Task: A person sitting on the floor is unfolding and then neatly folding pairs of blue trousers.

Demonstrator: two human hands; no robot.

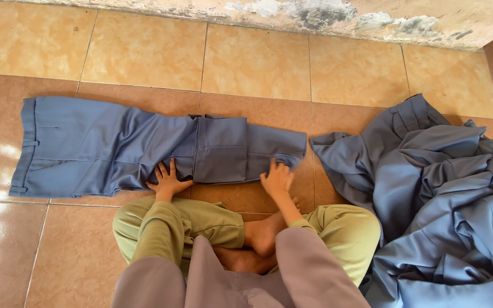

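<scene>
Blue-grey trousers (pixel 144 148) half-folded, flat on floor, both hands on hem edge

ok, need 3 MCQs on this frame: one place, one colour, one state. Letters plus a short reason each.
1. The heap of grey-blue cloth lies where?
A) person's right B) person's left C) against the wall

2. Colour of the trousers laid flat on the floor?
A) green B) grey-blue C) white

3. The left hand is:
A) fisted B) lifted clear C) flat on the trousers, fingers spread

Answers: 1 A, heap fills the frame's right side. 2 B, same shade as the heap. 3 C, palm down at the lower edge; right hand rests on the folded part.
</scene>
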